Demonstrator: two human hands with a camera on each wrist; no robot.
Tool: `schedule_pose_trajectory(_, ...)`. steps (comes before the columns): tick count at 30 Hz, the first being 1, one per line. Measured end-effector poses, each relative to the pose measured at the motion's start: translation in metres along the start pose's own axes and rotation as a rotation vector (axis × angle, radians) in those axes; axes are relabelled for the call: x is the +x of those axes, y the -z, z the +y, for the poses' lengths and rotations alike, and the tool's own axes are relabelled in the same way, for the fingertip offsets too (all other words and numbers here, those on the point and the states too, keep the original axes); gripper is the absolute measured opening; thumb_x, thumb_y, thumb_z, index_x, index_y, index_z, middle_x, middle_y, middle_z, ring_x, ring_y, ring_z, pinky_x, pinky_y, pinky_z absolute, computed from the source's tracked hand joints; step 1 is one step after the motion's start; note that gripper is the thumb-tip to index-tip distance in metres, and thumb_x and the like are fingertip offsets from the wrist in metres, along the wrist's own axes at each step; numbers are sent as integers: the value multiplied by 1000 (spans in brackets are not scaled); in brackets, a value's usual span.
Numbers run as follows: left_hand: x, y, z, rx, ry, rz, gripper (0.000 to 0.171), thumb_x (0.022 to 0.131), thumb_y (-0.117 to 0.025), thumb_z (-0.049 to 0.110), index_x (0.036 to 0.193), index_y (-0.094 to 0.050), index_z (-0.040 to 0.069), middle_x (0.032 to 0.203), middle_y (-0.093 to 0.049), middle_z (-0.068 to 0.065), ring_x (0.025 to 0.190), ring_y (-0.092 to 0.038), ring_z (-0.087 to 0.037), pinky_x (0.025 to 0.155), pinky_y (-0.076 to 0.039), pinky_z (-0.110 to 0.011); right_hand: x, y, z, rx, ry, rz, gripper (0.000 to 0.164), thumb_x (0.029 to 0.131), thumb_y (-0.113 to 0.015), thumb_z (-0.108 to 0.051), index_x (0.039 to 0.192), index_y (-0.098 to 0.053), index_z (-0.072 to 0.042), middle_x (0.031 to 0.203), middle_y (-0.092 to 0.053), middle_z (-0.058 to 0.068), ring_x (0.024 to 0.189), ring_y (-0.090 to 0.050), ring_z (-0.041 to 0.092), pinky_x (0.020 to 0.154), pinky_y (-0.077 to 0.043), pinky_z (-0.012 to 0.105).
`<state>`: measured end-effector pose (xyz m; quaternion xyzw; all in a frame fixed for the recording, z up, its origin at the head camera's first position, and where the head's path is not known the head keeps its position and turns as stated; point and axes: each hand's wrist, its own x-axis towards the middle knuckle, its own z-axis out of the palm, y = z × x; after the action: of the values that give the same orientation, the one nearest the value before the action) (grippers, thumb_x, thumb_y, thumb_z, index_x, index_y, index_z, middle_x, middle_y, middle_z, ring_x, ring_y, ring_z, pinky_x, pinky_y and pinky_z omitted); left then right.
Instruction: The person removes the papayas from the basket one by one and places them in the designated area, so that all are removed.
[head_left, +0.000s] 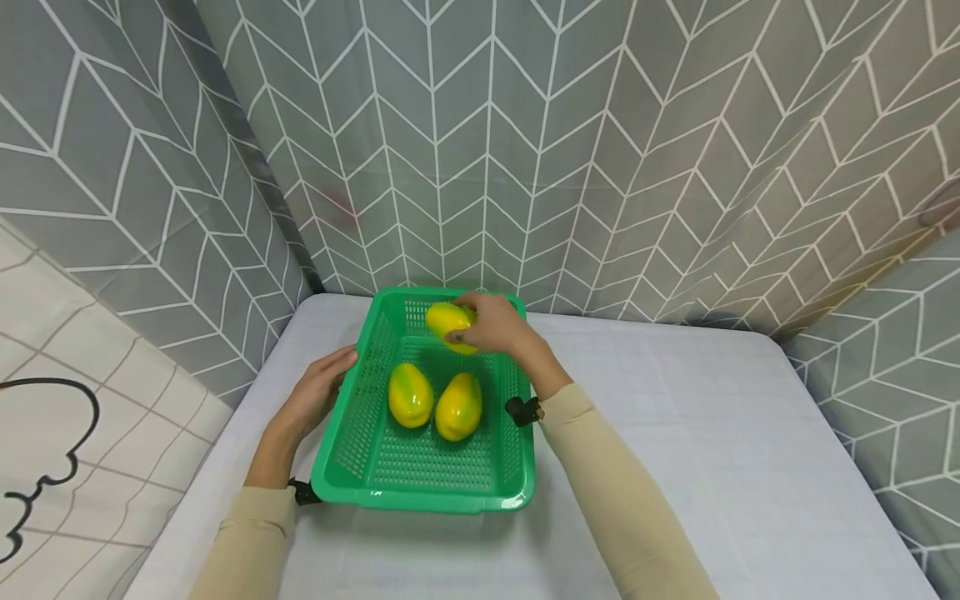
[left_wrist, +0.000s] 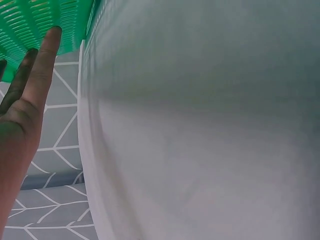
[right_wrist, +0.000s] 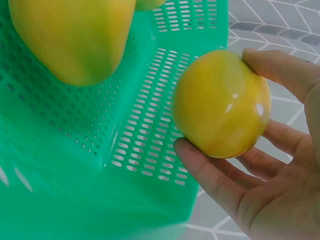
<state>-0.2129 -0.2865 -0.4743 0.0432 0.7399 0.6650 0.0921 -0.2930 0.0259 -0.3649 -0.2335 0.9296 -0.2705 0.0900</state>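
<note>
A green plastic basket with perforated walls stands on the table. Two glossy yellow fruits with green streaks, shaped like mangoes or papayas, lie on its floor: a left fruit and a right fruit. Over the basket's far end my right hand grips a third yellow fruit. The right wrist view shows thumb and fingers around this held fruit. My left hand rests against the basket's left side, and its fingers look extended in the left wrist view.
White cloth covers the table, which extends to the right of the basket. A grey curtain with white chevron lines hangs behind the table and along its sides. Dark straps sit at both wrists.
</note>
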Motion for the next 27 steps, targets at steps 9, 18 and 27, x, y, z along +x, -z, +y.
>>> schedule_pose_trajectory(9, 0, -2, 1, -8, 0, 1, 64, 115, -42, 44, 164, -37, 3, 117, -72, 16, 100, -71, 0, 87, -61, -21, -15, 19, 10, 78, -11, 44, 66, 95, -80, -35, 150, -57, -6, 150, -60, 21, 131, -63, 36, 110, -55, 50)
schedule_pose_trajectory(18, -2, -4, 1, -8, -2, 5, 64, 115, -41, 47, 164, -37, 6, 122, -71, 17, 106, -70, 0, 90, -60, -22, -39, 43, 25, 106, -49, 108, 69, 95, -78, -38, 153, -55, -8, 152, -59, 21, 132, -62, 39, 105, -56, 54)
schedule_pose_trajectory(27, -6, -6, 4, -23, 28, 30, 66, 114, -44, 49, 165, -37, 7, 121, -70, 19, 105, -70, 0, 90, -60, -22, -65, 58, 50, 159, -67, 166, 67, 96, -79, -36, 150, -56, -6, 148, -62, 19, 130, -63, 40, 99, -59, 52)
